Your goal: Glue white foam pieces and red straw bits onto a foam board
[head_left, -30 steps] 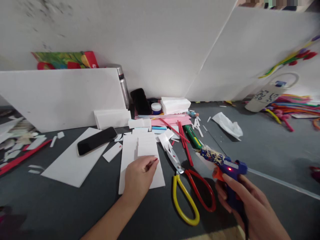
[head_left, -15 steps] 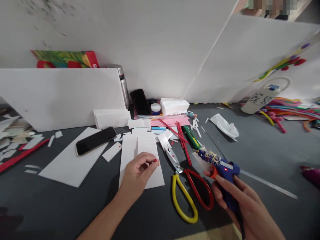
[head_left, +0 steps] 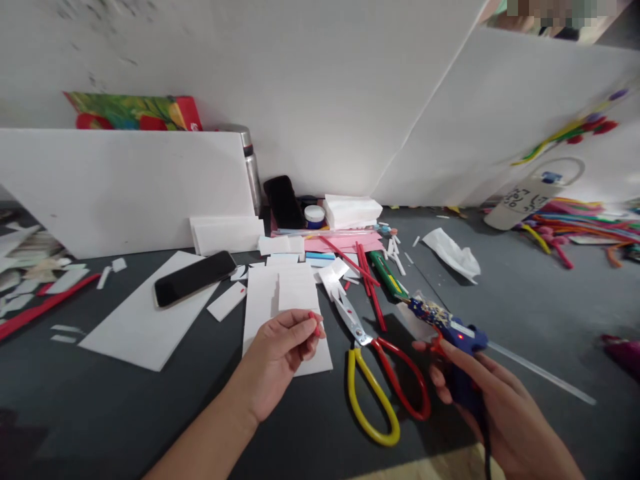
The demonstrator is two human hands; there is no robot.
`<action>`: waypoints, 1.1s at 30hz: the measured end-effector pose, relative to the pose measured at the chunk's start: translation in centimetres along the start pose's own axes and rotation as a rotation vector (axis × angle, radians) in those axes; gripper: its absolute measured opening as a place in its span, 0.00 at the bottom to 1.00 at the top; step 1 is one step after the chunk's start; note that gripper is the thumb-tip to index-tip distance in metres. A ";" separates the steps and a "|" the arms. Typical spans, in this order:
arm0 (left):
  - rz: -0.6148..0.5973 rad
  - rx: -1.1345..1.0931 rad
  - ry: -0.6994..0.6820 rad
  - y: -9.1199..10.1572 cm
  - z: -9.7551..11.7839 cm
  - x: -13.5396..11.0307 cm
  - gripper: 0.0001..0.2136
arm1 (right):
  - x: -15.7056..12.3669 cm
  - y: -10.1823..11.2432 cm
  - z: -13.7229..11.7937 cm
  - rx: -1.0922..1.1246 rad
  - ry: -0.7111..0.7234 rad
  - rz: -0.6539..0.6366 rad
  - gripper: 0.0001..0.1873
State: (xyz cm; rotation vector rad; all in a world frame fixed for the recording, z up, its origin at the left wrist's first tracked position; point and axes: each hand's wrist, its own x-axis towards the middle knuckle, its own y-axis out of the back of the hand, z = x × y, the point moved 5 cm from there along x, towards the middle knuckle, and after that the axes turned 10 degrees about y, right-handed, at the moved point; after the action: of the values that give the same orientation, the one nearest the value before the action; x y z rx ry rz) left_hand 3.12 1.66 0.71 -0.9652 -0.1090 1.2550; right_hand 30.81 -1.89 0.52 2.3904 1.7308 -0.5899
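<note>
My left hand [head_left: 280,357] pinches a small red piece [head_left: 315,324] between thumb and fingertips, above a white board sheet [head_left: 257,313]. My right hand [head_left: 480,393] grips a blue hot glue gun [head_left: 463,340] by its handle, with a finger at the orange trigger. A red light glows on its side, and a clear glue stick [head_left: 540,372] juts from its back. The glue gun's nozzle points left, near a green utility knife [head_left: 388,275]. Between my hands lie scissors [head_left: 361,337] with one yellow and one red handle, touching white paper strips.
Thin red sticks [head_left: 374,297] lie behind the scissors. A phone [head_left: 195,278] rests on a white board [head_left: 145,327] at left. Crumpled tissue [head_left: 453,255] and a white bottle [head_left: 523,200] stand to the right. A large white panel [head_left: 125,193] rises at back left.
My left hand has turned so the red piece shows more, its fingers curled beneath. My right hand with the glue gun has shifted slightly right and down. The view has moved a little.
</note>
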 end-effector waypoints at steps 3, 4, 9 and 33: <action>0.018 0.006 -0.003 0.2 0.2 0.1 0.07 | 0.3 1.3 0.0 -0.074 -0.069 0.040 0.22; 0.039 0.029 -0.019 0.4 0.5 0.1 0.07 | 0.4 1.6 -0.1 -0.109 -0.062 0.046 0.23; 0.187 0.058 -0.148 1.8 2.6 -0.3 0.06 | 0.6 3.0 -1.5 -0.534 0.090 0.018 0.24; 0.517 0.983 -0.444 1.4 2.3 1.0 0.12 | -3.0 -8.3 -0.3 -1.684 1.034 -0.460 0.23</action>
State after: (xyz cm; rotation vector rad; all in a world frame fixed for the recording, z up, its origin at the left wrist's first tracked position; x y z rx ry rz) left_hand 1.17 3.73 0.83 0.1656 0.4101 1.7154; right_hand 22.36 -1.66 2.89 0.9159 1.6450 1.6702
